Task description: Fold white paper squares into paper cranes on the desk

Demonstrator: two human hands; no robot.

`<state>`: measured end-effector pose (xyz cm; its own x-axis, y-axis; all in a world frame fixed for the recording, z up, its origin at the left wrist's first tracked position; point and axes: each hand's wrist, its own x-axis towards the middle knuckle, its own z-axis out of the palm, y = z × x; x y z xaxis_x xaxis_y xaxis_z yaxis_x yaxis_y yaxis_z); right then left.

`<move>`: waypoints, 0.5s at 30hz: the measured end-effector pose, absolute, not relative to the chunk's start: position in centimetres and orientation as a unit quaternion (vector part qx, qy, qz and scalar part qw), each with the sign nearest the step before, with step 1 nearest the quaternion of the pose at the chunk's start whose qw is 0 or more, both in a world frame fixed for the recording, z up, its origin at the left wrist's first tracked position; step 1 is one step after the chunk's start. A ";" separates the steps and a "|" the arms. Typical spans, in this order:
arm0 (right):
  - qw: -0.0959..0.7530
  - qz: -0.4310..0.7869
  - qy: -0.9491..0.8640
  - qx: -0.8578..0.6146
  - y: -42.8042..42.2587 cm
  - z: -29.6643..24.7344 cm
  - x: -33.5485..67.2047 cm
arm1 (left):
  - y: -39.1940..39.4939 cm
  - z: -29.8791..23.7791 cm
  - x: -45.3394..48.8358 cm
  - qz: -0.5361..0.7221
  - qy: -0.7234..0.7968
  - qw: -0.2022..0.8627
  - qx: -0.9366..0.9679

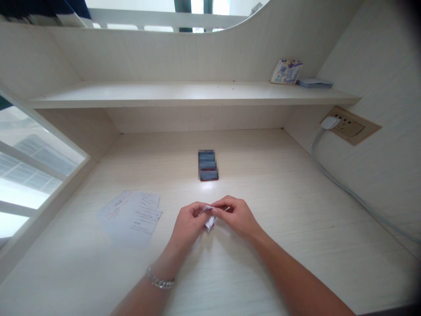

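I watch both hands meet low over the counter (296, 245), near its middle. The left hand (188, 224) and right hand (239, 217) share a small folded paper (209, 220), white and creased, held between them. The fingers (219, 204) of each hand are curled in and pinching its edges. I cannot tell whether the paper touches the counter. A bracelet (160, 281) sits on the left wrist. Printed sheets (131, 215) lie just left of the hands, and a dark flat object (208, 165) lies beyond them. On the shelf (148, 94) above, a packet (287, 71) leans at the right end. A white plug (330, 122) sits in the wall socket (353, 128), and its cable (345, 188) trails down.
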<state>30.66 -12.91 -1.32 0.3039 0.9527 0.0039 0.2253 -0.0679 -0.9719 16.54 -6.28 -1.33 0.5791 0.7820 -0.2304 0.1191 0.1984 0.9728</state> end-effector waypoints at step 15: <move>0.514 0.344 -0.478 -0.623 -13.0 -1.6 30.4 | -6.3 -1.9 16.5 0.122 0.383 0.670 0.624</move>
